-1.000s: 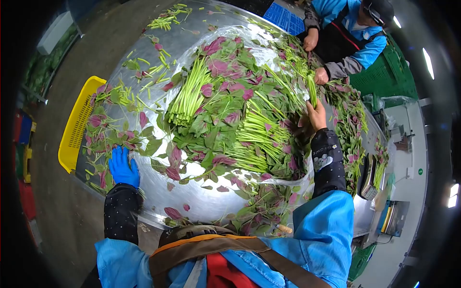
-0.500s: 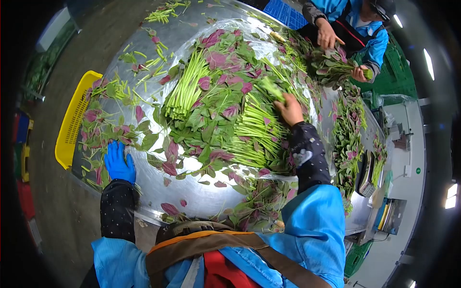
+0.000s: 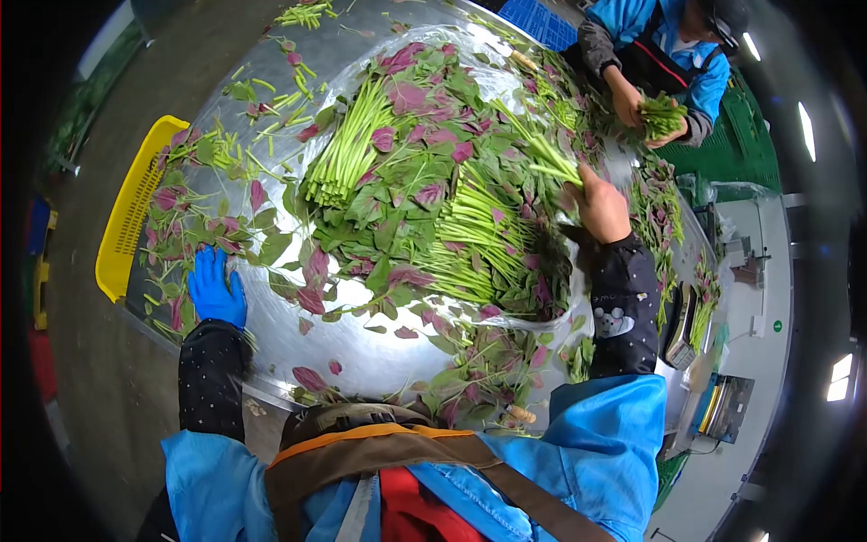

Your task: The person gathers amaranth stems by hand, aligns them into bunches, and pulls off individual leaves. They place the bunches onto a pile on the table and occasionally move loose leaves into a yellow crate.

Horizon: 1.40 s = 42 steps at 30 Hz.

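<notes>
My right hand [image 3: 603, 206], bare, is closed on the cut ends of a bunch of amaranth stems [image 3: 546, 155] at the right of the big pile. That pile of amaranth [image 3: 424, 194], green and purple leaves with pale green stems, lies on clear plastic sheeting. Two bundles show in it: one of upright stems [image 3: 348, 149] at the left and one of slanting stems [image 3: 479, 244] nearer the middle. My left hand [image 3: 217, 287], in a blue glove, rests with fingers spread at the table's left side, beside loose leaves and stems.
The metal table [image 3: 352, 361] carries scattered leaves and cut stems. A yellow crate [image 3: 135, 212] stands at the left edge. Across the table, a person [image 3: 655, 68] holds a bunch of greens [image 3: 662, 117]. A wooden handle [image 3: 521, 414] lies near my body; a scale [image 3: 679, 330] sits to the right.
My right hand has moved right and nearer me, and the stems in it now lie across the pile's right side. The other person's bunch has turned stem ends toward me. My left hand stays put.
</notes>
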Available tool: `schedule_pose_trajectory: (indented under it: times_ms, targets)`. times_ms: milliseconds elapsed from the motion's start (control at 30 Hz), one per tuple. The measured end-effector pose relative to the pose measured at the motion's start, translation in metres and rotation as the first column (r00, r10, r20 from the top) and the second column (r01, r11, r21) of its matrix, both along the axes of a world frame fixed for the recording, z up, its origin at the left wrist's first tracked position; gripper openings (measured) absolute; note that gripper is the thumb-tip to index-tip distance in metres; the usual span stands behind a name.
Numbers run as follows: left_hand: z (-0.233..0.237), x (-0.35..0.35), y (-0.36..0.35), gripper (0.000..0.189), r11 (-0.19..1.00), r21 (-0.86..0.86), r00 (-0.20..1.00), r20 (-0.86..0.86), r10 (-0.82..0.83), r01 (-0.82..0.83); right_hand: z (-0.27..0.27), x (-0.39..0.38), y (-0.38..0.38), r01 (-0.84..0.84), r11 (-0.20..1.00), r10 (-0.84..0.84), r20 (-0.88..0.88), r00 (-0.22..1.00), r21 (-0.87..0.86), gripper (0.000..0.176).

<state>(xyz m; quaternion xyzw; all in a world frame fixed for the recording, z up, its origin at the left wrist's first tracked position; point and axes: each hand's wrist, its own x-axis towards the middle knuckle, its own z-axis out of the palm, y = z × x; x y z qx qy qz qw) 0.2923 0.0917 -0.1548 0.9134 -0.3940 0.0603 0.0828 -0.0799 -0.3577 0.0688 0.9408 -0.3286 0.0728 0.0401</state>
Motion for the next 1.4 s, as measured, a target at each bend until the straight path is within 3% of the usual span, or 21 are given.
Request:
schedule_pose_trajectory:
  times_ms: [100,167,233,300,367,467,567,600,700,733,900,933,1000,1033,1067,1133,1167,1233,1267,1367,1400]
  targets:
    - [-0.003,0.002,0.000,0.049,1.000,-0.012,1.000,0.006,-0.004,0.004,-0.007,0.008,0.021,0.060,0.981,-0.031,-0.153,0.988,0.183,0.024]
    - [-0.005,0.002,0.001,0.049,0.999,-0.034,1.000,0.005,0.001,-0.001,-0.059,0.007,0.017,-0.154,0.962,0.148,0.042,0.988,0.227,0.029]
    - [-0.004,0.000,0.002,0.049,0.999,-0.038,1.000,-0.004,0.005,-0.005,-0.102,0.015,0.029,-0.233,0.889,0.201,0.122,0.972,0.393,0.038]
    - [0.001,0.004,0.000,0.049,0.999,-0.049,1.000,0.000,-0.001,0.001,-0.119,0.017,0.037,-0.277,0.860,0.172,0.267,0.948,0.428,0.046]
    - [0.001,0.001,0.000,0.048,0.998,-0.068,1.000,-0.008,0.002,-0.003,-0.131,0.009,0.029,-0.348,0.684,0.070,0.417,0.906,0.641,0.065]
    - [0.000,0.000,0.002,0.049,0.998,-0.068,1.000,-0.015,0.007,-0.008,-0.121,0.011,0.025,-0.266,0.679,0.080,0.291,0.953,0.685,0.073]
    - [0.004,0.000,0.000,0.050,0.999,-0.026,1.000,-0.017,0.022,-0.023,-0.108,0.028,0.025,-0.219,0.855,0.225,0.045,0.973,0.471,0.067]
    - [0.005,0.000,0.000,0.051,0.999,-0.007,0.999,-0.017,0.031,-0.031,-0.099,0.029,0.024,-0.164,0.769,0.125,0.106,0.986,0.618,0.055]
    - [0.001,0.000,0.001,0.053,0.999,0.010,0.999,-0.001,0.039,-0.039,-0.095,0.012,0.008,-0.152,0.738,-0.012,0.238,0.971,0.657,0.041]
    - [0.000,-0.003,0.003,0.053,0.999,0.004,0.999,-0.003,0.040,-0.040,-0.098,0.006,0.003,-0.191,0.667,-0.042,0.292,0.955,0.720,0.035]
    - [0.011,-0.005,-0.009,0.052,0.993,-0.086,0.991,-0.115,0.068,-0.078,-0.115,-0.014,-0.016,-0.148,0.666,-0.280,0.428,0.859,0.731,0.022]
    - [0.016,-0.013,-0.014,0.051,0.970,-0.237,0.995,-0.093,0.037,-0.058,-0.120,-0.023,-0.022,-0.164,0.638,-0.348,0.471,0.811,0.753,0.021]
    - [0.089,-0.058,-0.059,0.045,0.922,-0.336,0.981,0.093,-0.170,0.191,-0.109,-0.022,-0.016,-0.196,0.564,-0.462,0.504,0.730,0.802,0.020]
    - [0.113,-0.081,-0.083,0.036,0.810,-0.500,0.928,-0.033,-0.370,0.305,-0.110,-0.022,-0.014,-0.218,0.553,-0.451,0.509,0.733,0.804,0.021]
    - [0.127,-0.104,-0.110,0.031,0.720,-0.574,0.869,-0.032,-0.494,0.389,-0.111,-0.020,-0.013,-0.241,0.544,-0.438,0.518,0.735,0.804,0.022]
    - [0.138,-0.138,-0.157,0.028,0.566,-0.588,0.660,-0.071,-0.748,0.578,-0.098,-0.017,-0.004,-0.218,0.557,-0.418,0.497,0.760,0.802,0.026]
    - [0.138,-0.157,-0.176,0.027,0.527,-0.557,0.603,-0.058,-0.795,0.642,-0.092,-0.021,-0.003,-0.134,0.568,-0.375,0.400,0.836,0.812,0.033]
    - [0.131,-0.188,-0.209,0.024,0.473,-0.528,0.533,-0.045,-0.845,0.705,-0.085,-0.010,0.011,-0.321,0.654,-0.101,0.500,0.860,0.685,0.044]
    - [0.123,-0.200,-0.225,0.023,0.460,-0.531,0.520,-0.042,-0.853,0.712,-0.094,-0.009,0.011,-0.242,0.788,0.044,0.340,0.939,0.567,0.054]
    - [0.121,-0.216,-0.245,0.021,0.428,-0.516,0.481,-0.034,-0.876,0.743,-0.109,-0.004,0.004,-0.236,0.807,0.162,0.180,0.970,0.541,0.044]
    - [0.121,-0.218,-0.248,0.021,0.422,-0.506,0.472,-0.033,-0.881,0.752,-0.115,-0.008,0.000,-0.265,0.794,0.100,0.313,0.945,0.547,0.040]
